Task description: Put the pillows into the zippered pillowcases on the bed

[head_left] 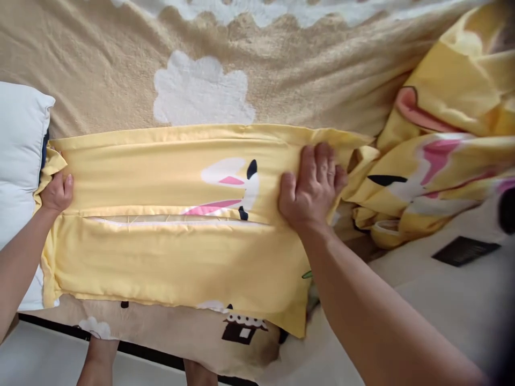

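A yellow pillowcase [181, 262] with printed white and pink figures lies spread out before me. A long slit with a white edge runs across its middle. At its left end, my left hand [58, 192] is closed on the edge of the cloth, its fingertips partly hidden. My right hand [314, 185] lies flat on the pillowcase near the right end, palm down, thumb apart from the fingers. Right beside my left hand is a white pillow [22, 145], cut off by the frame's edge.
Under everything is a beige fleece blanket [112, 69] with white cloud shapes. Crumpled yellow printed fabric [442, 161] is heaped at the right. Two bare legs [98, 360] show at the blanket's front edge, by a dark strip. A pale cloth [410, 305] with a dark patch lies lower right.
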`<act>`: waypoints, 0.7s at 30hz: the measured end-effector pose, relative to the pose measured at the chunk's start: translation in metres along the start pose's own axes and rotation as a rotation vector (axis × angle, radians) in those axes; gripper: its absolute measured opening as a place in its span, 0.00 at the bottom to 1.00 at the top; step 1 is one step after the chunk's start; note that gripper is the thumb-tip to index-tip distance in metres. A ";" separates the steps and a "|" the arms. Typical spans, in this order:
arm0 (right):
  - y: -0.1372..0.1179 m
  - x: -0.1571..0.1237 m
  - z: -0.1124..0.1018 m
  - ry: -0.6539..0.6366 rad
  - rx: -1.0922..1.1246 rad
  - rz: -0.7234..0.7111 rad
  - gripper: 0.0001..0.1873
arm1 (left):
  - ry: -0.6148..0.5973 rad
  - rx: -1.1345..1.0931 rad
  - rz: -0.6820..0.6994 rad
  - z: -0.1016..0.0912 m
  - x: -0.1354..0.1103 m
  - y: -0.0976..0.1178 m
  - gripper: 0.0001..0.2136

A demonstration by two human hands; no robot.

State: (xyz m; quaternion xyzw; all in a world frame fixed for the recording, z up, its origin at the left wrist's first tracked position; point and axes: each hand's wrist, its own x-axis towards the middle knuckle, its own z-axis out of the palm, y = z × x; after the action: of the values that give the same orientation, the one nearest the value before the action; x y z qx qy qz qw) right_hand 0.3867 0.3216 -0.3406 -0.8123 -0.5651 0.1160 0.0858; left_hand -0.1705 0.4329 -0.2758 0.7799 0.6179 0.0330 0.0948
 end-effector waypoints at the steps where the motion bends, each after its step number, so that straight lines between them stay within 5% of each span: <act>1: 0.005 -0.001 0.002 0.014 -0.007 0.006 0.34 | 0.000 -0.007 0.018 0.001 0.001 0.001 0.28; 12: 0.018 -0.002 0.018 0.054 0.027 0.011 0.41 | -0.040 -0.004 0.033 0.005 0.002 -0.003 0.30; 21: 0.010 0.002 0.011 -0.020 -0.007 0.035 0.36 | -0.076 0.014 -0.008 -0.001 0.009 0.002 0.29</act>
State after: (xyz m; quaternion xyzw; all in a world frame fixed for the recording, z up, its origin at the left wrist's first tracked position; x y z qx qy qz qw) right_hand 0.3934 0.3200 -0.3542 -0.8211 -0.5520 0.1237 0.0755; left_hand -0.1670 0.4418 -0.2751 0.7787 0.6171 -0.0014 0.1132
